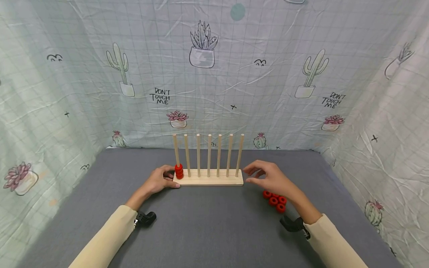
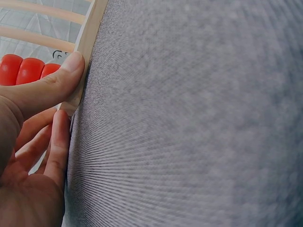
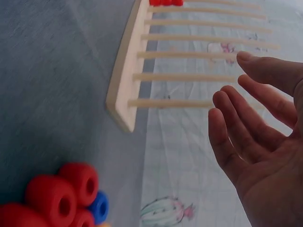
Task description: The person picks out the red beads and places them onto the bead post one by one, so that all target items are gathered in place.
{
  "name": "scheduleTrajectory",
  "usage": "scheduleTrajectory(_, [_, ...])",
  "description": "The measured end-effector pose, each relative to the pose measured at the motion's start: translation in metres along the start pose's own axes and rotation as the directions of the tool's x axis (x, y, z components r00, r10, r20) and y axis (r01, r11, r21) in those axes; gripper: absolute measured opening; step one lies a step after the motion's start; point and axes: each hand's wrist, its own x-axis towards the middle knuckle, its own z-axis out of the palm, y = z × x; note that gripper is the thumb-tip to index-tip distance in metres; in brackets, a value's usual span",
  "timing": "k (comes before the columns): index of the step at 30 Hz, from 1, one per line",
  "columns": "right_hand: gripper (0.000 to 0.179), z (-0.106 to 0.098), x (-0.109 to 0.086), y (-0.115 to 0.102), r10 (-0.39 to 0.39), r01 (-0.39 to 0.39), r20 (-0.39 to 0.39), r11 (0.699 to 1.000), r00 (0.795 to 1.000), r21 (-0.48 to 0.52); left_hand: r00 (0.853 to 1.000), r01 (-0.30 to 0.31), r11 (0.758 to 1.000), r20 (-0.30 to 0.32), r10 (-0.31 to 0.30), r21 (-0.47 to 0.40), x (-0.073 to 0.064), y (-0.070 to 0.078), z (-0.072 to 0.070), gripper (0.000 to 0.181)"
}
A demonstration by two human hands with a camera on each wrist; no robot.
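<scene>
A wooden peg stand (image 1: 209, 181), a flat base with several upright pegs, stands on the grey table. Three red beads (image 2: 31, 71) are stacked on its leftmost peg. My left hand (image 1: 160, 180) grips the left end of the base, thumb along the front edge and fingers around the end. Just off the right end hovers my right hand (image 1: 268, 176), its fingers loosely bent and apart, holding nothing. Below that hand several loose red beads (image 1: 273, 201) lie in a group. A blue bead (image 3: 99, 208) shows beside them in the right wrist view, partly hidden.
The grey table (image 1: 207, 227) extends in front of the stand. A patterned cloth (image 1: 214, 85) with cactus drawings hangs behind the table and along both sides. Each wrist carries a black strap-on device (image 1: 146, 219).
</scene>
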Motion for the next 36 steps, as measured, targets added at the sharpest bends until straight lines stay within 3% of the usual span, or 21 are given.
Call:
scheduleTrajectory(5, [0.029,-0.008,-0.015,0.013,0.013,-0.013,-0.017,1.0,1.0,0.011,1.0,-0.012,1.0,-0.001,0.012,0.006,0.0,0.0,-0.001,0.074])
scheduleTrajectory(13, [0.032,-0.015,-0.038,0.034,0.123,-0.122,-0.035,0.992,0.992,0.015,1.0,-0.027,1.0,0.008,0.027,0.011,0.002,-0.001,-0.002,0.075])
scheduleTrajectory(21, [0.029,-0.018,-0.061,0.054,0.11,-0.108,-0.07,0.993,0.991,0.038,0.999,-0.041,0.999,0.01,0.041,0.012,0.005,-0.004,-0.003,0.075])
scheduleTrajectory(36, [0.023,-0.021,-0.088,0.071,0.168,-0.166,-0.028,0.985,0.985,0.043,0.999,-0.04,0.999,0.013,0.04,0.023,0.005,-0.004,-0.004,0.075])
